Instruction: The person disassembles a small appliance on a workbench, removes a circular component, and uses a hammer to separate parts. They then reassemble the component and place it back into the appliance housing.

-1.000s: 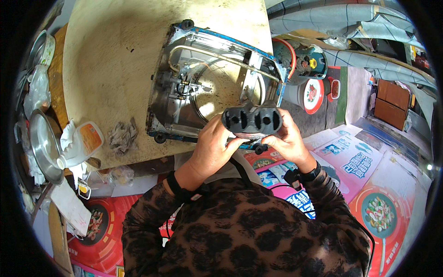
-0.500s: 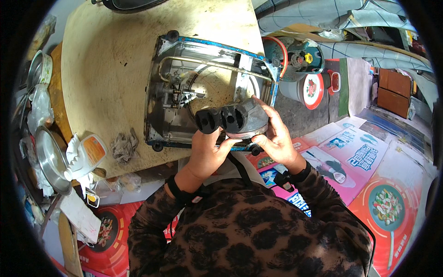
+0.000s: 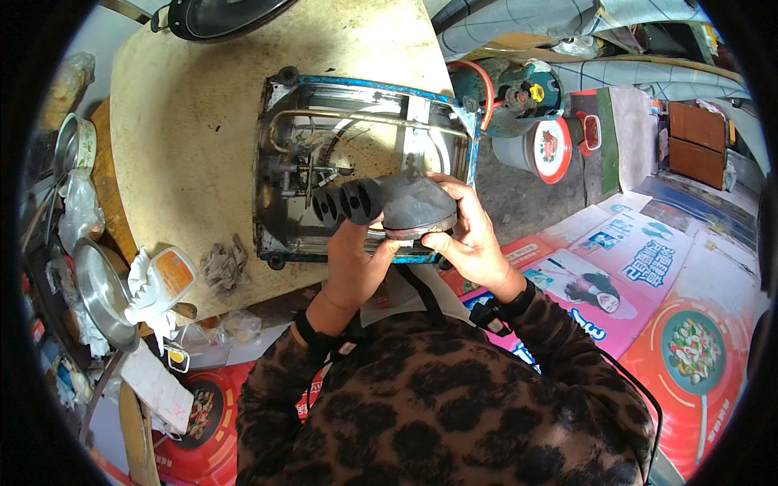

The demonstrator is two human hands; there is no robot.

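Both my hands hold a dark cast-iron gas burner (image 3: 419,204) over the near side of an upturned gas stove frame (image 3: 365,85). The burner's round head lies to the right, with a paler rim along its lower edge. Its tube mouths point left. My left hand (image 3: 354,266) grips it from below at the tubes, thumb against the rim; the other fingers are mostly hidden. My right hand (image 3: 476,247) wraps the head's right side, its thumb on the rim. Inside the blue-edged frame are a bent gas pipe (image 3: 348,117) and valve fittings (image 3: 284,176).
The frame rests on a worn pale table (image 3: 178,138). On it lie a crumpled rag (image 3: 224,266) and a black pan (image 3: 227,16). At the left are a metal basin (image 3: 104,296) and a white jug (image 3: 172,275). A gas cylinder (image 3: 519,97) and lidded bucket (image 3: 551,150) stand right.
The burner has turned slightly in my hands and shifted left, its tube mouths now facing further left. Both hands still grip it. The whole view has shifted a little.
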